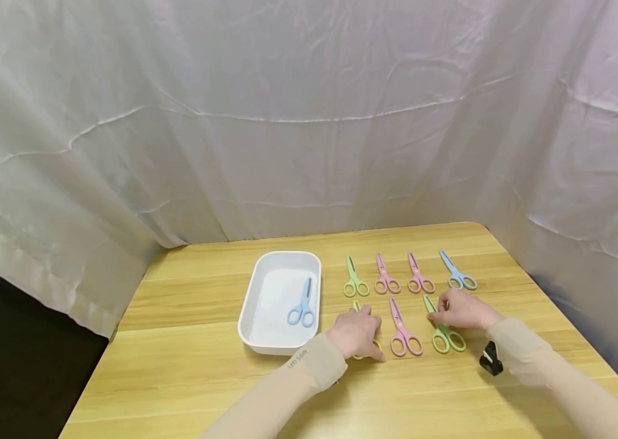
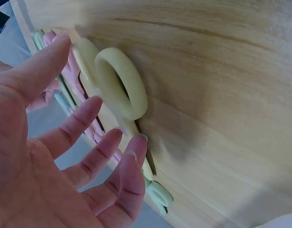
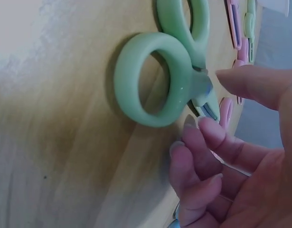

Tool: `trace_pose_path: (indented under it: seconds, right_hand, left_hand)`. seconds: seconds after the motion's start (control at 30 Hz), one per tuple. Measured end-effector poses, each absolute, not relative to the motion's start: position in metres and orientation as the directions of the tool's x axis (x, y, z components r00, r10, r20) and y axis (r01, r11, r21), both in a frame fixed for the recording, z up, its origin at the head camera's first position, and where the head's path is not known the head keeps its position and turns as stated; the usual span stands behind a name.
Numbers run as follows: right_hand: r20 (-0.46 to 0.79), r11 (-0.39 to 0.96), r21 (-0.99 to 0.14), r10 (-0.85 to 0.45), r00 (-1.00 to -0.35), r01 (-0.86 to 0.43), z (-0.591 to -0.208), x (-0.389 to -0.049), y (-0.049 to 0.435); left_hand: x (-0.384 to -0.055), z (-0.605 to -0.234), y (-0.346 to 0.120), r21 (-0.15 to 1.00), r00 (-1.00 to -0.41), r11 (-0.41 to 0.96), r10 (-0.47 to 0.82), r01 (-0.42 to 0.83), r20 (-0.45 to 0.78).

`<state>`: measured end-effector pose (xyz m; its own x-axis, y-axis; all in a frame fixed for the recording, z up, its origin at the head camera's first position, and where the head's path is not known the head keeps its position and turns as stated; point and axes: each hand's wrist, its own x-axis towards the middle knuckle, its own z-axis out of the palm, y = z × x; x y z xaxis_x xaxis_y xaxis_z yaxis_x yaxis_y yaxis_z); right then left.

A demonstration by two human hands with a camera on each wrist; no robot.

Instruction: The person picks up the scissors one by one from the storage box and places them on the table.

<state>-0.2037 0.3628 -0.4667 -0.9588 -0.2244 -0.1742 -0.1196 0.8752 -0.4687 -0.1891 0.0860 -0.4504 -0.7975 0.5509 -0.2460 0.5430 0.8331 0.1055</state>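
Observation:
My left hand [image 1: 357,332] reaches over a pair of yellow scissors [image 2: 137,97], covering much of it in the head view. In the left wrist view its fingers are spread and loosely bent beside the handle loops, with no grip around them. My right hand [image 1: 461,309] is at a pair of green scissors [image 3: 181,85] lying on the table. Its thumb and index finger stand on either side of the blades, with a gap between them in the right wrist view. Pink scissors [image 1: 406,337] lie between the two hands.
A white tray [image 1: 248,317] stands left of the hands with blue scissors [image 1: 305,299] inside. Behind the hands lies a row of green scissors [image 1: 352,277], two pink scissors [image 1: 383,272] and blue scissors [image 1: 454,270]. Pale curtains [image 1: 309,152] hang around the wooden table [image 1: 177,366].

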Motion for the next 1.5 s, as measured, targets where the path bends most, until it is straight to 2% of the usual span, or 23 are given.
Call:
trace_pose_path:
  seconds: [0.27,0.47,0.9,1.13,1.5]
  right_hand:
    - [-0.062,0.875,-0.453,-0.22,-0.974,-0.169,-0.465,-0.212,0.359]
    - [0.005,0.841,-0.498,-0.24,-0.971,-0.211,-0.457,-0.215,0.344]
    - [0.168,0.796,-0.501,-0.296,-0.94,-0.34,-0.443,-0.225,0.289]
    - [0.216,0.704,-0.578,-0.354,-0.91,-0.412,-0.434,-0.226,0.255]
    - [0.281,0.616,-0.602,-0.433,-0.857,-0.508,-0.432,-0.229,0.206]
  left_hand:
    - [-0.195,-0.439,0.083,0.099,-0.811,0.846,0.532,0.525,-0.242]
    - [-0.201,-0.424,0.074,0.167,-0.813,0.843,0.538,0.512,-0.223]
    - [-0.224,-0.398,0.024,0.23,-0.856,0.852,0.504,0.47,-0.12]
    - [-0.237,-0.397,-0.008,0.293,-0.897,0.866,0.439,0.405,-0.057]
    - [-0.249,-0.404,-0.065,0.31,-0.955,0.905,0.294,0.292,0.042]
